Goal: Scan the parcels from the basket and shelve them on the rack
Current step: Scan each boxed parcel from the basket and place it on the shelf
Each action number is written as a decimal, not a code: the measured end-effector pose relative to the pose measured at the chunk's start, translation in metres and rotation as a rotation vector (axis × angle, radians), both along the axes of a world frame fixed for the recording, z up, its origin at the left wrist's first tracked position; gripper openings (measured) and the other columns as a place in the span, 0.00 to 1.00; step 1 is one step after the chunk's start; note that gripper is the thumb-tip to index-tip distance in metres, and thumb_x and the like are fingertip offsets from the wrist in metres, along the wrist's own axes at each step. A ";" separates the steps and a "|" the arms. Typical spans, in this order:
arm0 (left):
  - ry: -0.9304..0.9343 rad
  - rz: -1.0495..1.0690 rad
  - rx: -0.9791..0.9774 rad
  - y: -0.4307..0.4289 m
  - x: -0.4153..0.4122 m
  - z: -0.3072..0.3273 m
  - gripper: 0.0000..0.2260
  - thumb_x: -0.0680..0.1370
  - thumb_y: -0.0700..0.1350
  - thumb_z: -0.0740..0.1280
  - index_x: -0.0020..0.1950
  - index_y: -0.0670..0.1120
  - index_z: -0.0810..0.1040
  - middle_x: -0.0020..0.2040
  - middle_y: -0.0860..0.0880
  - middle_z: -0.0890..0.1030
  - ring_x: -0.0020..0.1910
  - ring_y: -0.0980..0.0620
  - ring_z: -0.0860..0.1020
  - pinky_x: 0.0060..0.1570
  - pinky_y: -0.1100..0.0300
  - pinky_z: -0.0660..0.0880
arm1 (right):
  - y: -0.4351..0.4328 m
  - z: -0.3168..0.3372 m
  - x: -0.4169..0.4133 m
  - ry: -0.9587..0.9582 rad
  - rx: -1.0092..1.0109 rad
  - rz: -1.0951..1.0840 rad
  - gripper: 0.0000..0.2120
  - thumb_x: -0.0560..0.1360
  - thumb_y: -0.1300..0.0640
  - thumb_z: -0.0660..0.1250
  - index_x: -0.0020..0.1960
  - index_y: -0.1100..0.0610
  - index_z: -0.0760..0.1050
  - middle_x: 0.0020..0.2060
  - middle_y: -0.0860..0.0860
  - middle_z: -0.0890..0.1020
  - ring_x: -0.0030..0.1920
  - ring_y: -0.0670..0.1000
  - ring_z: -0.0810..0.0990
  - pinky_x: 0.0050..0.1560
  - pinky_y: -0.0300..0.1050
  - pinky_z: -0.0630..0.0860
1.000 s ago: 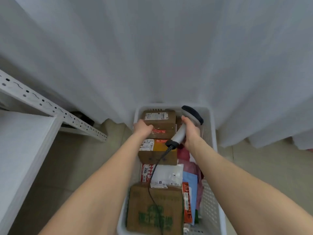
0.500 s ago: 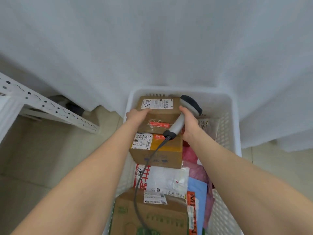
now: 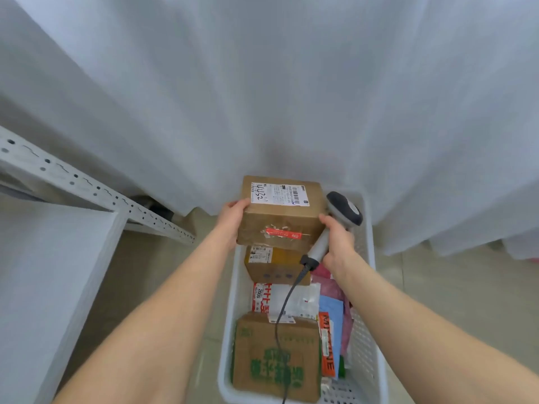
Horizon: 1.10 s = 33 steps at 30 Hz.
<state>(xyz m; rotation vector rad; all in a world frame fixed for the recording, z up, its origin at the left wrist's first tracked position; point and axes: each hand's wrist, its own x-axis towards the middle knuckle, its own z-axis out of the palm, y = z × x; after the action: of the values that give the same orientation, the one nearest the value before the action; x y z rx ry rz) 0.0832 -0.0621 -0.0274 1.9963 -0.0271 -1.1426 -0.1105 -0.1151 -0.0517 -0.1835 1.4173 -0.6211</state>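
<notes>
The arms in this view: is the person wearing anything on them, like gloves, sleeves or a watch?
Nothing that shows. The left forearm and the right forearm are bare down to the picture's lower edge, with no sleeve in view. The left hand and the right hand have no gloves, and no watch, band or ring is visible.

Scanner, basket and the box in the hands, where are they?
scanner (image 3: 344, 208), head view, on its head.
basket (image 3: 363, 339), head view, on its right wall.
box (image 3: 280, 221), head view, on its brown top face.
</notes>
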 end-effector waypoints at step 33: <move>0.022 0.061 -0.574 0.253 -0.201 0.411 0.37 0.69 0.45 0.75 0.72 0.55 0.59 0.65 0.45 0.73 0.62 0.41 0.72 0.54 0.31 0.71 | 0.252 0.418 -0.133 -0.417 -0.268 0.001 0.21 0.64 0.48 0.80 0.49 0.53 0.74 0.46 0.55 0.84 0.47 0.58 0.82 0.53 0.57 0.78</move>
<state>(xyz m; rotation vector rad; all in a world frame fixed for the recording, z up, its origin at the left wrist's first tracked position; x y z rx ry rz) -0.1181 0.1909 0.3839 1.4637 -0.2527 -0.9803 -0.2435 0.1369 0.3662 -0.2501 0.9300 -0.7974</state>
